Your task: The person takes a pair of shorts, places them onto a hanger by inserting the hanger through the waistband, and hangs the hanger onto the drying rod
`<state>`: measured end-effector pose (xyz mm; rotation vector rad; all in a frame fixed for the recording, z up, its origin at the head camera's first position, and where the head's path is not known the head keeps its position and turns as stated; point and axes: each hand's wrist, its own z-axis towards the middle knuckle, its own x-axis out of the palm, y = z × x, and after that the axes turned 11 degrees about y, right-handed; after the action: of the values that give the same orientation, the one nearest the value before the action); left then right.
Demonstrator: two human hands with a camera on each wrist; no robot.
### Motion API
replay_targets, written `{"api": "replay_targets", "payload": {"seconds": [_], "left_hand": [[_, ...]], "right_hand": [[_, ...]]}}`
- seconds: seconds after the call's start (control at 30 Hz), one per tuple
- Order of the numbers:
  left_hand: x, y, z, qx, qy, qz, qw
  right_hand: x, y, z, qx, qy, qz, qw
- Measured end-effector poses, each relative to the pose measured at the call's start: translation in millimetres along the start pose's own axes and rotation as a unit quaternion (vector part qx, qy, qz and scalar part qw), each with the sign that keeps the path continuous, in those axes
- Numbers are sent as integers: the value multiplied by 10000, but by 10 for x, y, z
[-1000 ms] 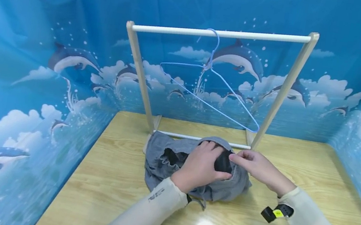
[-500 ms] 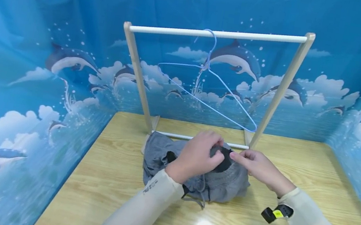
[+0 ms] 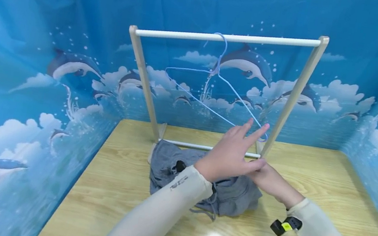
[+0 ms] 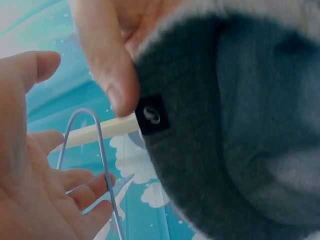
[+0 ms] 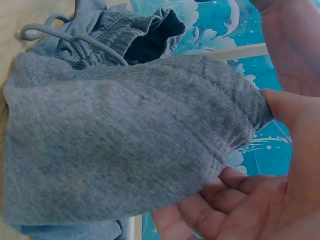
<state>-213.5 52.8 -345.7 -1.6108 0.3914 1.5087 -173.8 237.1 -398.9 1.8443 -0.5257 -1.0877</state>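
A grey drawstring garment [image 3: 239, 199] lies bunched on the table, its right end lifted. My right hand [image 3: 274, 183] pinches the rim of an opening at that end, the thumb beside a small black label [image 4: 153, 114] in the left wrist view. In the right wrist view the cloth [image 5: 110, 145] stretches from this hand, thumb on one side and fingers beneath. My left hand [image 3: 229, 154] is raised above the garment with fingers spread, holding nothing, close to the right hand. Behind it a light blue wire hanger [image 3: 215, 71] hangs from the rack; the left hand hides part of its lower bar.
A wooden rack with a white top rail [image 3: 266, 40] stands at the back of the wood-grain table [image 3: 99, 202]. Dolphin-print curtains [image 3: 72, 66] close in the back and sides. A black strap with a yellow mark [image 3: 286, 226] sits on the right wrist.
My left hand has come out of the garment's opening, moved up and to the right, and spread its fingers. The right hand stays at the rim, having shifted slightly.
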Motion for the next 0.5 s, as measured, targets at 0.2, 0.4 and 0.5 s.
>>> {"api": "replay_targets", "payload": {"seconds": [0.2,0.4,0.5], "left_hand": [[-30,31,-48,-71,-818,-60,9966],[-99,38,-183,160,-1513,140,9883],[-159,35,-271,285,-1779,88,9836]], "right_hand": [[25,23,9,216,-10,-178,9996],[-28,46,15,666,-44,-317,9973],[-38,54,12,670,-55,-363,9971]]}}
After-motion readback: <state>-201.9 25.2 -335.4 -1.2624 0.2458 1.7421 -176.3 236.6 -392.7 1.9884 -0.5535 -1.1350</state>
